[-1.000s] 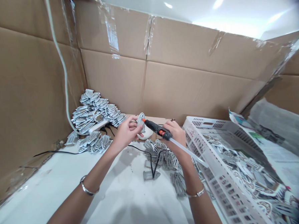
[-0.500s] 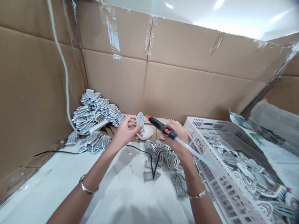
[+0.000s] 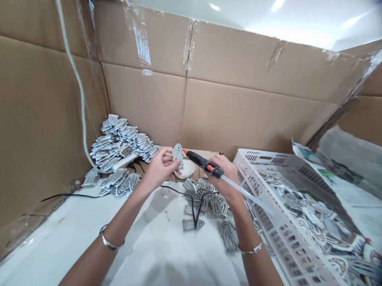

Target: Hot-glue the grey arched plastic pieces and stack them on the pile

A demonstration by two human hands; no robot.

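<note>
Between the thumb and fingers of my left hand (image 3: pixel 161 166) is a small grey-and-white flat piece (image 3: pixel 178 155) with a pointed top, held upright. My right hand (image 3: pixel 224 173) is wrapped round a black and orange hot glue gun (image 3: pixel 204 163), a long clear glue stick (image 3: pixel 242 191) trailing from its back. The gun's orange nozzle is close to the piece's upper right edge; whether they touch I cannot tell. Just behind and below stands a white bowl (image 3: pixel 187 170). Loose grey pieces (image 3: pixel 207 195) lie beneath my right hand.
Stacks of finished-looking pieces (image 3: pixel 120 143) rise at the back left. On the right, a white plastic basket (image 3: pixel 271 237) holds many flat pieces and printed paper. A black cable (image 3: pixel 194 211) crosses the white table (image 3: pixel 172 253). Cardboard walls (image 3: pixel 243 116) enclose the back and left.
The glue gun's nozzle has come slightly left, nearer the piece in my left hand. My left hand has barely moved, and both grips are the same.
</note>
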